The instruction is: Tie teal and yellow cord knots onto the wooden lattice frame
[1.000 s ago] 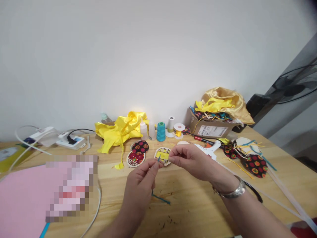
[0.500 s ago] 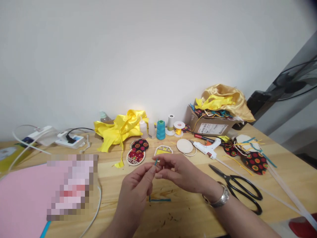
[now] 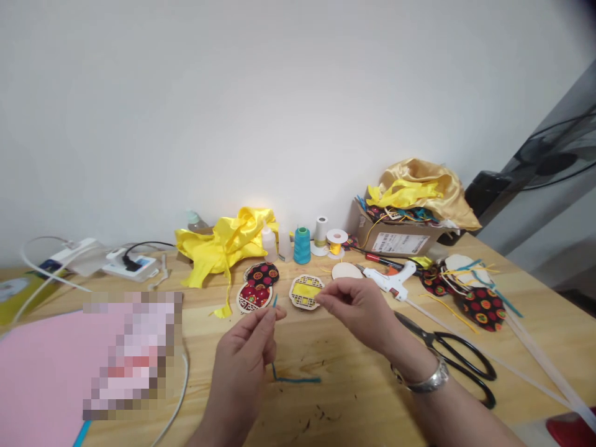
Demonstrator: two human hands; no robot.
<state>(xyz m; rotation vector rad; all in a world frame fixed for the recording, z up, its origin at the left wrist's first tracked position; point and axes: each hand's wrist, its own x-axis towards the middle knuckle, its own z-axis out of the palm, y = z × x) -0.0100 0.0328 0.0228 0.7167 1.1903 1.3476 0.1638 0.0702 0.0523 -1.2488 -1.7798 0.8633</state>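
A thin teal cord (image 3: 300, 380) is pinched between the thumb and forefinger of my left hand (image 3: 249, 351). Its short end sticks up above the fingertips, and the longer end hangs below and lies along the table. My right hand (image 3: 358, 310) is apart from the left, thumb and fingertips pressed together at the right edge of a wooden lattice ornament (image 3: 306, 292) with a yellow centre. What that pinch holds, if anything, is too small to make out. Behind my left hand lies a gourd-shaped ornament (image 3: 255, 295) with dark red patterned fabric and a lattice rim.
Black-handled scissors (image 3: 433, 338) and a white glue gun (image 3: 393, 279) lie on the right. Yellow satin (image 3: 223, 245), a teal thread spool (image 3: 302, 245) and a cardboard box (image 3: 400, 239) line the wall. Pink sheet (image 3: 41, 366) covers the left; dark scraps (image 3: 319, 413) dot the front.
My hands have come apart: the left moved slightly left with the teal cord, the right moved right. The lattice ornament now shows more fully between them.
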